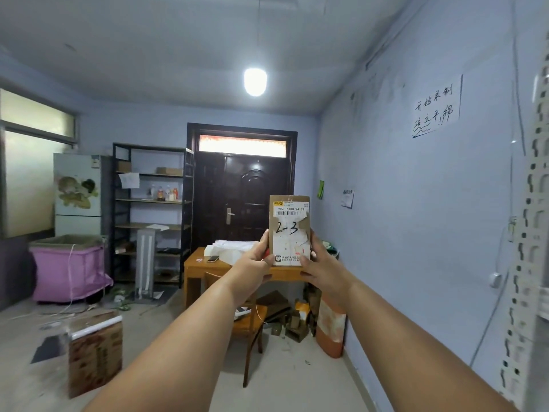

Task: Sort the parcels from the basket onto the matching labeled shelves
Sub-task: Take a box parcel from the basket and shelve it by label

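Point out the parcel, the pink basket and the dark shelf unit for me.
parcel (288,230): head view, on the handwritten 2-3 on its label.
pink basket (64,272): head view, on its front fabric wall.
dark shelf unit (153,200): head view, on a middle shelf board.

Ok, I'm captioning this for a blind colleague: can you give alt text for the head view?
Both hands, left hand and right hand, hold an upright cardboard parcel at arm's length, its label handwritten "2-3". Behind it are a wooden table, a dark door, a black shelf unit and a pink basket at left.
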The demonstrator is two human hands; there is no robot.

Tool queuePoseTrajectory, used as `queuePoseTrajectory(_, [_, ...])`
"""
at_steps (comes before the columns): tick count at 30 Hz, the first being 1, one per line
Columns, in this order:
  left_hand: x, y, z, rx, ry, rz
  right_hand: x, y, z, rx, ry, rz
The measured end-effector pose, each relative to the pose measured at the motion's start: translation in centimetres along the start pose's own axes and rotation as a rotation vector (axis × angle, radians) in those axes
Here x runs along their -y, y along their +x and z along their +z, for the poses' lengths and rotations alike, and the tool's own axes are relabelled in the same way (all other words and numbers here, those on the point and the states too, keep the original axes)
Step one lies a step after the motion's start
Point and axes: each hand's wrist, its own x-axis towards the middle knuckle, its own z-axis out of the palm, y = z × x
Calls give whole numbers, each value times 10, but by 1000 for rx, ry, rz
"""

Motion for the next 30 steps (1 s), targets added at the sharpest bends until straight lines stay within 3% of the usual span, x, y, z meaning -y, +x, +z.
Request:
queuePoseTrajectory(7, [1, 3, 22, 45, -100, -21, 2, -20, -20, -39, -192, -25])
queuePoseTrajectory(15, [-12, 25, 98, 286, -194, 127, 30, -94, -87, -200, -341, 15])
queuePoseTrajectory(22, [-70, 15, 184, 543, -288, 263, 93, -183, -130, -570, -555, 178])
queuePoseTrajectory(30, [-100, -63, 267, 914, -364, 303, 124, -325, -112, -971, -570, 345])
